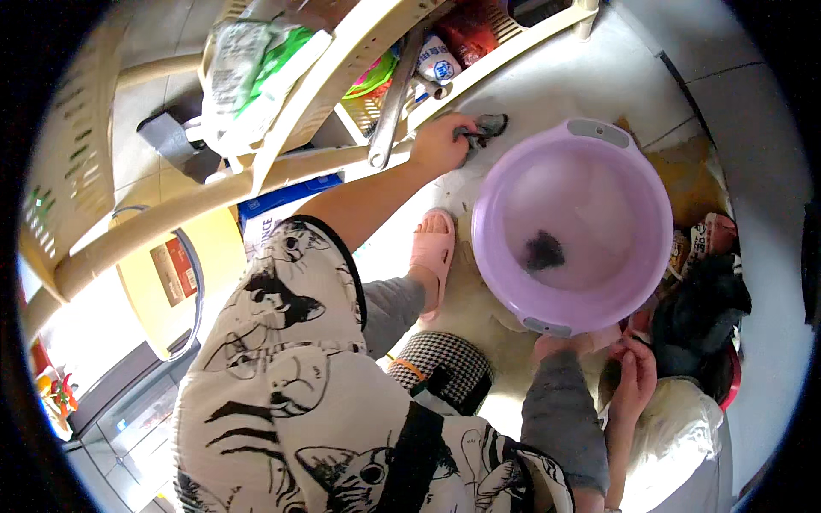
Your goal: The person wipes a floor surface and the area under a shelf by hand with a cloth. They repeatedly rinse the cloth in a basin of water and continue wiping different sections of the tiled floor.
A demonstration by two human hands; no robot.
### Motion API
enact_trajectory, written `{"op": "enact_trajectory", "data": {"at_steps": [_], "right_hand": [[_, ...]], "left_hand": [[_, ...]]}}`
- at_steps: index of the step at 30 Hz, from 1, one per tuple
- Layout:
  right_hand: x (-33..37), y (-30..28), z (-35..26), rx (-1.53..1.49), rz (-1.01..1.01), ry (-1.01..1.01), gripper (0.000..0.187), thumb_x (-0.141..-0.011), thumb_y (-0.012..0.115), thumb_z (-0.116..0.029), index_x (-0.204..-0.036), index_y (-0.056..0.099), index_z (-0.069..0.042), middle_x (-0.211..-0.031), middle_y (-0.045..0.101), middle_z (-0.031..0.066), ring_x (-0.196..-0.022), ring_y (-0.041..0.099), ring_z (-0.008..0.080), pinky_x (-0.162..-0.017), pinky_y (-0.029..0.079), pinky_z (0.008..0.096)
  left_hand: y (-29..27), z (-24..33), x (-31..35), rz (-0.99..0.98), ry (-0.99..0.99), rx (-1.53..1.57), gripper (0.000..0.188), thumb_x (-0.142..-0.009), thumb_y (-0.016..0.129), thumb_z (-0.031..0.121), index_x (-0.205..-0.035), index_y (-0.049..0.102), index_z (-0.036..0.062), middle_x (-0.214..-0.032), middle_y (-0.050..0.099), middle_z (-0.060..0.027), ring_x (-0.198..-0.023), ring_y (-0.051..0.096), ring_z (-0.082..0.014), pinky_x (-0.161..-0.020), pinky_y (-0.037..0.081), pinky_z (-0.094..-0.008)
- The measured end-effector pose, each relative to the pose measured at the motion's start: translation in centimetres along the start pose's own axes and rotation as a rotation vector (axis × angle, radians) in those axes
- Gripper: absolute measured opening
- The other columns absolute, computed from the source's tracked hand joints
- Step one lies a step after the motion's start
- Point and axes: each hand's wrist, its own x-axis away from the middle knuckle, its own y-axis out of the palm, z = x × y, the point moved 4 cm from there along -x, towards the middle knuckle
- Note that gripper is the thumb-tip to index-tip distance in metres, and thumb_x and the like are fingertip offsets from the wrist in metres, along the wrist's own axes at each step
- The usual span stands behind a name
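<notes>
On the left, my left hand (440,145) reaches past a shelf rack to the floor, its fingers closed on a crumpled grey cloth (489,126). A round lilac basin (486,231) with grey grips stands at the right of my feet. Cloudy water lies in it, with a small dark clump (544,251) inside; I cannot tell what the clump is. Below the basin's near rim, beside my knee, is my right hand (634,376). Its fingers are curled together, and whatever they may hold is hidden.
The cream plastic rack (329,85) holds bags and bottles on the left. A yellow bucket (141,295) stands below it. A black bundle (701,299) and a whitish plastic bag (676,427) lie by the right wall. A houndstooth stool (449,363) is under me.
</notes>
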Motion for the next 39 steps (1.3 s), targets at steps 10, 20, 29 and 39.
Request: {"op": "enact_trajectory", "data": {"at_steps": [10, 20, 29, 39], "right_hand": [[2.2, 0.2, -8.3, 0.082, 0.077, -0.381, 0.019, -0.09, 0.045, -0.004, -0.105, 0.056, 0.002, -0.091, 0.06, 0.0088, -0.081, 0.056, 0.0146, -0.078, 0.045, 0.0266], [14.9, 0.3, -22.8, 0.025, 0.196, -0.662, 0.021, -0.091, 0.048, -0.009, -0.107, 0.056, 0.002, -0.094, 0.062, 0.0109, -0.087, 0.058, 0.0163, -0.08, 0.047, 0.0279], [21.6, 10.8, -26.1, -0.135, -0.001, -0.663, 0.02, -0.09, 0.048, -0.005, -0.107, 0.055, 0.002, -0.095, 0.062, 0.0099, -0.088, 0.058, 0.0152, -0.082, 0.046, 0.0272], [18.7, 5.5, -27.1, -0.159, 0.244, -0.719, 0.019, -0.088, 0.048, -0.006, -0.103, 0.058, 0.002, -0.092, 0.062, 0.0085, -0.086, 0.057, 0.0132, -0.08, 0.044, 0.0243]], "left_hand": [[-10.4, 10.7, 5.6, 0.013, -0.24, 0.524, 0.022, -0.076, 0.054, 0.003, -0.097, 0.059, 0.0069, -0.085, 0.06, -0.0025, -0.075, 0.055, -0.0104, -0.068, 0.044, -0.0237], [-14.3, 26.9, 12.6, -0.096, -0.196, 1.2, 0.021, -0.077, 0.058, 0.002, -0.099, 0.055, 0.0049, -0.084, 0.06, -0.0064, -0.071, 0.058, -0.0143, -0.063, 0.049, -0.0268], [-10.9, 25.7, 12.9, 0.007, -0.168, 1.148, 0.02, -0.081, 0.059, 0.004, -0.099, 0.051, 0.003, -0.082, 0.06, -0.0081, -0.07, 0.059, -0.016, -0.061, 0.049, -0.029], [-11.2, 28.1, 10.6, -0.087, 0.025, 0.532, 0.021, -0.07, 0.063, 0.007, -0.087, 0.05, 0.0053, -0.079, 0.059, -0.0086, -0.075, 0.058, -0.0215, -0.068, 0.046, -0.032]]}}
